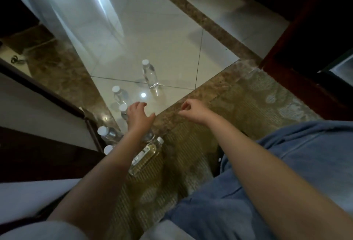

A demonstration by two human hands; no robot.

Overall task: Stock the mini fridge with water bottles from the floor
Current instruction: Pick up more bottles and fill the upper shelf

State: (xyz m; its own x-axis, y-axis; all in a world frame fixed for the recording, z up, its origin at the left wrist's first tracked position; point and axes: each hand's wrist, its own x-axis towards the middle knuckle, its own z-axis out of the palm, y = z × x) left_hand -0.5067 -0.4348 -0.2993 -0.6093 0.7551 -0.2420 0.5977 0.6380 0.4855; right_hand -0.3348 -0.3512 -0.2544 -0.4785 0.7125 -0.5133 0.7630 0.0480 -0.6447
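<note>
Several clear water bottles with white caps stand on the pale tiled floor. One bottle stands alone in the middle. Another bottle stands further left, and a third bottle is partly hidden behind my left hand. That hand hovers over the cluster with fingers spread and holds nothing. A bottle stands left of my left forearm. A labelled bottle lies on its side on the rug under that arm. My right hand hangs above the rug edge, fingers loosely curled, empty. The mini fridge corner shows at the right edge.
A patterned rug covers the floor on the right. Dark wooden furniture stands at the right and back. A white panel with dark trim borders the bottles on the left. A white curtain hangs at the upper left.
</note>
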